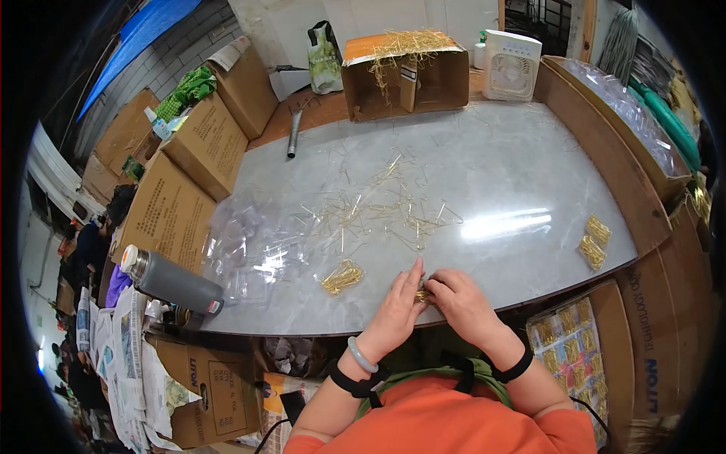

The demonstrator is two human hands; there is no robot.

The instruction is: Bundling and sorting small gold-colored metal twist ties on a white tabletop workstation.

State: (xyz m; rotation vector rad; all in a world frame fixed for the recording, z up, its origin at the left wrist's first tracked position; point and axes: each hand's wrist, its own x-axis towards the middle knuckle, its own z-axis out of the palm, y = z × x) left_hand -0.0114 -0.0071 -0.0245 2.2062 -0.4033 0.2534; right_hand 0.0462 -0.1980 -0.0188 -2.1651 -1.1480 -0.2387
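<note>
Left hand (pixel 397 306) and right hand (pixel 460 301) are held together, pinched on a small gold clip bundle (pixel 421 296). Another gold bundle (pixel 342 277) is seen just left on the counter (pixel 499 166).

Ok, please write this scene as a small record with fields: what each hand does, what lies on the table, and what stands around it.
left hand: fingers closed on a small bundle of gold wire pins, at the near table edge
right hand: pinching the same bundle from the other side
table: grey marble-look top
loose pins: scattered mid-table
finished bundle: left of the hands
two more bundles: right edge
clear plastic bags: left side
grey flask: lying at the left corner
open cardboard box: far side, pins spilling over
white fan: beside the box
</note>
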